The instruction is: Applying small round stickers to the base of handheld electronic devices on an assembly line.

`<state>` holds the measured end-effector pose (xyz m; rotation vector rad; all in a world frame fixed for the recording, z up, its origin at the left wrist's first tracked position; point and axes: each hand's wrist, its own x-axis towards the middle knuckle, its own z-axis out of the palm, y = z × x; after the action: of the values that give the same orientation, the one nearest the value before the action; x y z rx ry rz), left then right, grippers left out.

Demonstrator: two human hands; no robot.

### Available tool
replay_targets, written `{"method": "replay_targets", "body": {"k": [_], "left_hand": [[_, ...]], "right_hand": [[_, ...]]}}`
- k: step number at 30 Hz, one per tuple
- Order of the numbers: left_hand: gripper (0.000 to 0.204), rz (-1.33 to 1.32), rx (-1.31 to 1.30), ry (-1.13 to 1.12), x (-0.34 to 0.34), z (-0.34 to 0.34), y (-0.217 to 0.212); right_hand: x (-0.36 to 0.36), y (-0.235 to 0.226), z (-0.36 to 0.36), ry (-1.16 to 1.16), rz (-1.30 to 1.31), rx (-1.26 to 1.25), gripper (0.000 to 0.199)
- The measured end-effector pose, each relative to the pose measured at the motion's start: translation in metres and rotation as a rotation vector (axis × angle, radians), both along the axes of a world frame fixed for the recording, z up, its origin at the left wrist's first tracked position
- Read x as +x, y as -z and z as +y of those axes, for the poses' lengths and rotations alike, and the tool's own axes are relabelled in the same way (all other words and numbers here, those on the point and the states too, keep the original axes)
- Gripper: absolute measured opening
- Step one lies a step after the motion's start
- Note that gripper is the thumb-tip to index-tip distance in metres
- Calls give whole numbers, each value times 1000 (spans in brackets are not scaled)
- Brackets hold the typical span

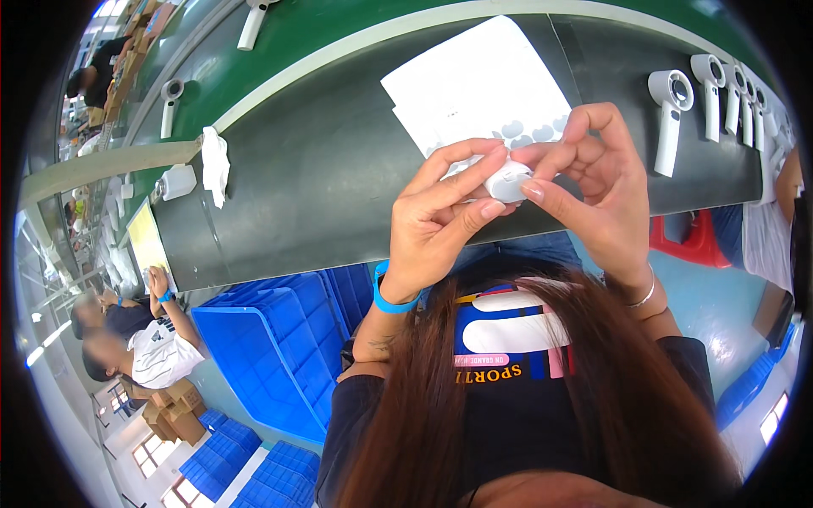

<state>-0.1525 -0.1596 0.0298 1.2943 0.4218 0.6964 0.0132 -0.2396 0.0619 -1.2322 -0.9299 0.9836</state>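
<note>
Left hand point(432, 212) grips a small white rounded piece point(508, 184) over the dark bench point(322, 186); right hand point(605, 190) thumbs its edge (I can't tell whether it pinches anything). Probably fiddly fitting, next needing steadiness. Beyond lie a spotted white sheet point(478, 80) and handheld fans point(668, 140).

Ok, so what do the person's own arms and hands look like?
The left grip and right grip are bare, without gloves. A wide, bright blue wristband circles the left wrist; a thin, pale bracelet circles the right. A small dark marking, perhaps a tattoo, shows on the left forearm. The dark sleeves are short, leaving both forearms uncovered.
</note>
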Motion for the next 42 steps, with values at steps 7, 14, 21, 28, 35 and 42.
{"method": "replay_targets", "body": {"k": [7, 14, 21, 28, 35, 42], "left_hand": [[35, -6, -5, -10, 1, -2, -1], [33, 1, -32, -48, 3, -6, -4], [33, 5, -34, -132, 7, -12, -6], [31, 5, -36, -187, 12, -16, -7], [30, 15, -11, -175, 14, -18, -6], [30, 14, 1, -173, 12, -17, -4]], "right_hand": [[0, -1, 0, -2, -32, -1, 42], [-4, -1, 0, 18, -68, 25, 42], [-8, -2, -2, 60, -148, 38, 39], [-7, -4, -7, 120, -401, 12, 41], [-10, -4, -9, 165, -431, 36, 42], [-10, -10, -6, 172, -498, 9, 38]]}}
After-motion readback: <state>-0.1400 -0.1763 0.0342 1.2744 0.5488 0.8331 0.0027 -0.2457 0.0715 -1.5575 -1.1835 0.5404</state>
